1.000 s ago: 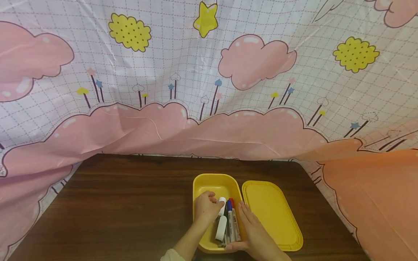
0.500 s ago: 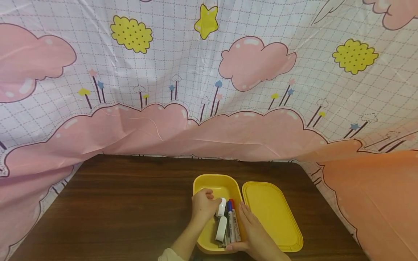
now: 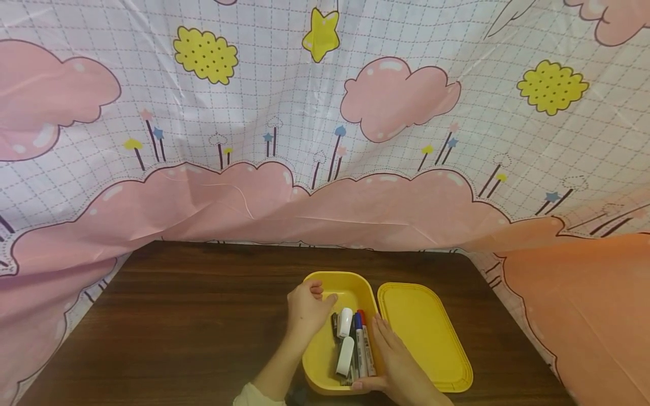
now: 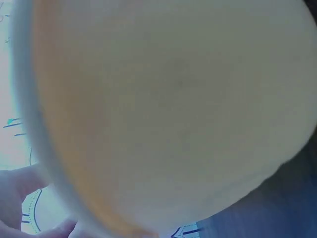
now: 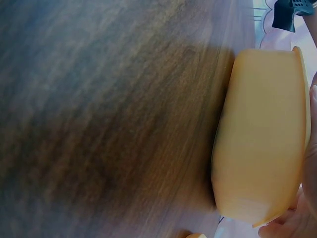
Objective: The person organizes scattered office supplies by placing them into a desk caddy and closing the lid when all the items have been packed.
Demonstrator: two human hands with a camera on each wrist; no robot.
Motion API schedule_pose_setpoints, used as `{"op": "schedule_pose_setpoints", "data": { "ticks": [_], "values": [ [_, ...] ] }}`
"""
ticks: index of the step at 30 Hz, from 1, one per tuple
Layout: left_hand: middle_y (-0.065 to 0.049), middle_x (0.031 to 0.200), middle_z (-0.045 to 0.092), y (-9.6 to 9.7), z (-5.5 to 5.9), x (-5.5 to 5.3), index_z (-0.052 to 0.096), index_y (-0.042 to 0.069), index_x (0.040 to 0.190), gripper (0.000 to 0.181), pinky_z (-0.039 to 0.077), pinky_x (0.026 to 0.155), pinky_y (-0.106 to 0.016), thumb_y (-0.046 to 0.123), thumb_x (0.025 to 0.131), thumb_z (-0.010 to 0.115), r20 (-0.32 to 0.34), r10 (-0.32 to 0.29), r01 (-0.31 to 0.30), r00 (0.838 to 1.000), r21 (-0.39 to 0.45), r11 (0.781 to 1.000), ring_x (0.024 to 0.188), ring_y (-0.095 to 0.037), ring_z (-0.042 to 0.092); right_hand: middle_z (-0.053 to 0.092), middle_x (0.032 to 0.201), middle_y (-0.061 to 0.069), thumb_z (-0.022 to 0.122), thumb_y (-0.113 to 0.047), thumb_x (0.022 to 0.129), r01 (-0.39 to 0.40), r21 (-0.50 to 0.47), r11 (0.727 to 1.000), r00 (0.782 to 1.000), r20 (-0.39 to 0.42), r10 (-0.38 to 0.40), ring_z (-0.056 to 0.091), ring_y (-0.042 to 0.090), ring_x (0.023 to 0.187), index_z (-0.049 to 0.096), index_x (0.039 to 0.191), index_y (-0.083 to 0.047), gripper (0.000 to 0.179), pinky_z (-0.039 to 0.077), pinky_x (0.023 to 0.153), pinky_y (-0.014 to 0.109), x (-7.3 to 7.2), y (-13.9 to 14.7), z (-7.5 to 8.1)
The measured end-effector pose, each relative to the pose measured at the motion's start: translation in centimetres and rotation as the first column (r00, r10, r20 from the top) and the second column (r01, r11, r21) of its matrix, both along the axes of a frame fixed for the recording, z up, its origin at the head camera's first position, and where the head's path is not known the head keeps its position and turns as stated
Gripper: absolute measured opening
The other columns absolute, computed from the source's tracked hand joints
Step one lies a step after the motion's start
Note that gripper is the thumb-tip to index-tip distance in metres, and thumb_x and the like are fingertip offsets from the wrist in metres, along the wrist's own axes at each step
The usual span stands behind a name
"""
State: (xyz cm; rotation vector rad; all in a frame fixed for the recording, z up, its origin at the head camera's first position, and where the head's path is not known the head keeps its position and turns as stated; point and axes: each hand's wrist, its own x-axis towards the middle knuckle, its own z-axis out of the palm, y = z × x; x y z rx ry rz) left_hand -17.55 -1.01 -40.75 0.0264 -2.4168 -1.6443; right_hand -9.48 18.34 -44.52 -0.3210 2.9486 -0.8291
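An open yellow box (image 3: 320, 372) stands on the table, holding a blue-capped marker (image 3: 360, 341), a red-capped marker (image 3: 369, 347), two white rounded oblong items (image 3: 345, 356) and a dark slim item partly hidden under them. Over the box's left rim is my left hand (image 3: 306, 310), fingers loosely bent and thumb apart, with nothing held. My right hand (image 3: 398, 363) rests along the right rim, fingers fairly straight, thumb at the near corner. A yellow outer wall (image 4: 173, 109) fills the left wrist view, blurred. The right wrist view shows the box's side (image 5: 262, 134).
A yellow lid (image 3: 426, 338) lies flat just right of the box. The dark wooden table (image 3: 178, 316) extends to the left. Behind and beside it hangs a patterned cloth (image 3: 254, 208). A dark strap-like piece (image 5: 285, 14) shows at the right wrist view's top corner.
My left hand has let go of the farther white item and drawn left and away toward the box's left rim. That item now lies among the pens. My right hand stays put.
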Motion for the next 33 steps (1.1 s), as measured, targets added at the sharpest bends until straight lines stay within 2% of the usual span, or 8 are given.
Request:
{"op": "schedule_pose_setpoints", "data": {
  "ticks": [5,10,14,17,20,23,28,33],
  "values": [
    [-0.016,0.096,0.070,-0.6,0.5,0.3,0.068,-0.002,0.103,0.037,0.058,0.078,-0.037,0.018,0.074,0.081,-0.057,0.004,-0.007,0.998,-0.052,0.999,0.088,-0.027,0.069,0.016,0.160,0.022,0.077,-0.061,0.066,0.001,-0.008,1.000,1.000,0.007,-0.001,0.016,0.044,0.147,0.021,0.152,0.000,0.119,0.018,0.114,0.064,-0.1,0.0,0.1],
    [-0.015,0.101,0.067,-1.4,0.9,0.7,0.067,-0.002,0.108,0.044,0.056,0.083,-0.041,0.019,0.072,0.082,-0.165,0.017,-0.050,0.986,-0.196,0.979,0.094,-0.030,0.066,0.016,0.160,0.023,0.078,-0.060,0.065,-0.004,-0.004,1.000,1.000,-0.003,0.004,0.017,0.045,0.146,0.021,0.152,0.000,0.120,0.018,0.114,0.065,-0.1,0.0,0.2],
    [-0.016,0.110,0.065,-2.1,1.3,1.1,0.065,0.000,0.116,0.052,0.056,0.086,-0.044,0.023,0.073,0.081,-0.206,0.011,-0.077,0.979,-0.316,0.945,0.101,-0.034,0.065,0.017,0.160,0.023,0.078,-0.060,0.065,-0.009,-0.002,1.000,1.000,-0.013,0.009,0.017,0.045,0.146,0.020,0.152,0.000,0.121,0.018,0.114,0.065,-0.1,0.0,0.2],
    [-0.017,0.120,0.063,-2.6,1.3,1.3,0.062,0.000,0.122,0.056,0.053,0.093,-0.046,0.025,0.075,0.080,-0.224,-0.022,-0.071,0.974,-0.399,0.914,0.111,-0.036,0.062,0.018,0.159,0.023,0.078,-0.060,0.065,-0.014,-0.003,1.000,1.000,-0.026,0.014,0.018,0.045,0.146,0.021,0.152,0.000,0.120,0.019,0.114,0.065,-0.1,0.0,0.2],
    [-0.018,0.131,0.059,-3.1,1.1,1.5,0.058,-0.001,0.127,0.061,0.048,0.102,-0.047,0.027,0.076,0.078,-0.245,-0.065,-0.058,0.967,-0.465,0.883,0.126,-0.036,0.054,0.019,0.159,0.024,0.078,-0.060,0.065,-0.018,-0.003,1.000,0.999,-0.039,0.018,0.019,0.046,0.145,0.022,0.151,0.002,0.119,0.020,0.113,0.065,0.0,0.0,0.3],
    [-0.019,0.137,0.055,-3.5,0.8,1.8,0.055,-0.003,0.131,0.066,0.042,0.108,-0.048,0.028,0.077,0.076,-0.255,-0.097,-0.047,0.962,-0.502,0.863,0.136,-0.035,0.045,0.020,0.159,0.024,0.077,-0.060,0.065,-0.021,0.000,1.000,0.999,-0.046,0.021,0.020,0.045,0.145,0.023,0.151,0.003,0.119,0.021,0.113,0.064,0.0,-0.1,0.3],
    [-0.022,0.137,0.053,-4.3,0.2,2.3,0.053,-0.006,0.131,0.069,0.040,0.110,-0.048,0.029,0.077,0.077,-0.273,-0.121,-0.050,0.954,-0.546,0.836,0.137,-0.037,0.042,0.020,0.159,0.024,0.077,-0.061,0.066,-0.024,0.013,1.000,0.998,-0.053,0.025,0.020,0.045,0.145,0.024,0.150,0.003,0.119,0.022,0.113,0.063,0.1,-0.2,0.3],
    [-0.022,0.145,0.046,-4.9,-0.6,3.1,0.047,-0.006,0.137,0.077,0.035,0.114,-0.047,0.034,0.076,0.074,-0.266,-0.183,-0.027,0.946,-0.630,0.776,0.140,-0.036,0.038,0.019,0.159,0.023,0.076,-0.062,0.066,-0.017,0.018,1.000,0.999,-0.041,0.018,0.020,0.043,0.146,0.023,0.151,0.002,0.119,0.022,0.114,0.062,0.2,-0.1,0.1]
  ]
}}
